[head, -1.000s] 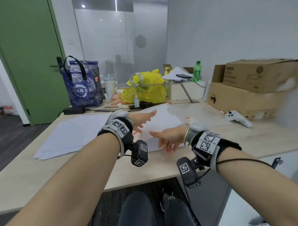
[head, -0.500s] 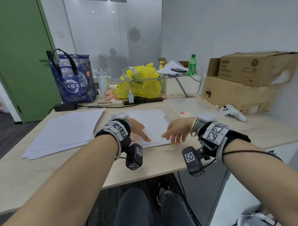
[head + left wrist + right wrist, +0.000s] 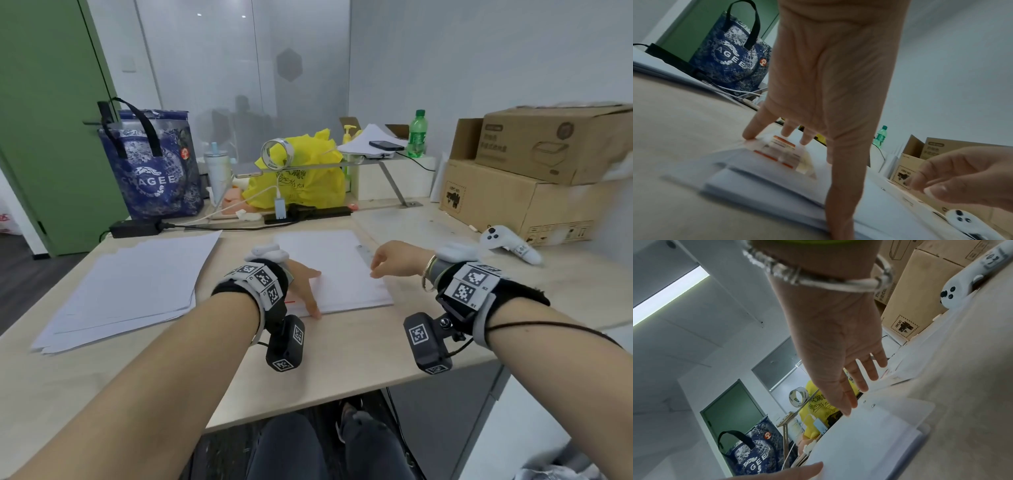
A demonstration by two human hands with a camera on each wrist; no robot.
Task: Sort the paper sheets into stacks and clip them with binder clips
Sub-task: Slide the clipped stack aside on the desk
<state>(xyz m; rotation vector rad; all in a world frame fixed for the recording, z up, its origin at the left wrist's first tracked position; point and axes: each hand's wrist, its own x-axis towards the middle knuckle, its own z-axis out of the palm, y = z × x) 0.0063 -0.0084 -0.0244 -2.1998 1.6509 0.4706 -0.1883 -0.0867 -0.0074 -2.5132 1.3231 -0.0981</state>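
A small stack of white sheets (image 3: 339,270) lies flat in the middle of the desk. My left hand (image 3: 305,287) rests on its near left corner with straight, spread fingers (image 3: 748,134). A small clear packet with red-orange stripes (image 3: 783,152) lies just below those fingertips, and its contents are blurred. My right hand (image 3: 394,257) hovers at the stack's right edge, fingers relaxed and holding nothing (image 3: 838,353). A larger, loosely fanned pile of white sheets (image 3: 130,284) lies to the left. A translucent strip with small rivets (image 3: 872,405) runs beside the small stack. No binder clip is plainly visible.
A white controller (image 3: 510,243) lies right of my right hand, in front of stacked cardboard boxes (image 3: 534,178). A yellow bag (image 3: 301,174), a blue tote bag (image 3: 154,164), a power adapter (image 3: 135,228) and cables line the back. The desk's front edge (image 3: 342,390) is close below my wrists.
The sheets held tilted between both hands a second ago now lie flat. My left hand has slid to the near left corner and my right hand has drawn back to the right edge.
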